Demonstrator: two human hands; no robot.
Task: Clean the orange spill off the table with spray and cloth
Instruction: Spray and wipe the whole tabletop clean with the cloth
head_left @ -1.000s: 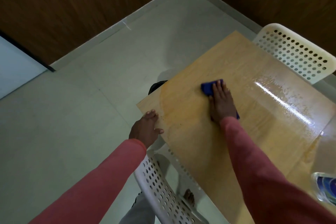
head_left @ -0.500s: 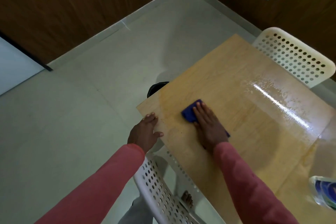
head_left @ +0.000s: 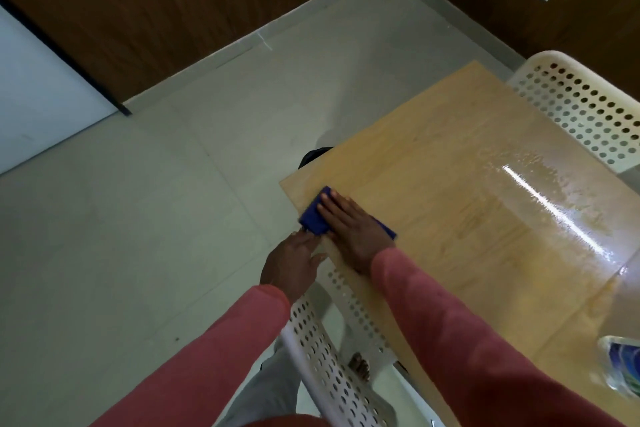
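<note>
At table (head_left: 450, 156) corner | R hand (head_left: 349, 229) fingers flat, pressing blue cloth (head_left: 313, 215) | L hand (head_left: 291, 263) fingers straight at edge

Your right hand (head_left: 349, 229) hides most of the blue cloth (head_left: 313, 215); the frame's edge crops the spray bottle (head_left: 623, 366).

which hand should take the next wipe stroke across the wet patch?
Right. The right hand already lies flat on the blue cloth on the table, with the wet patch on its side. The left hand sits at the table edge, touching the cloth's corner, beside the white chair.
</note>
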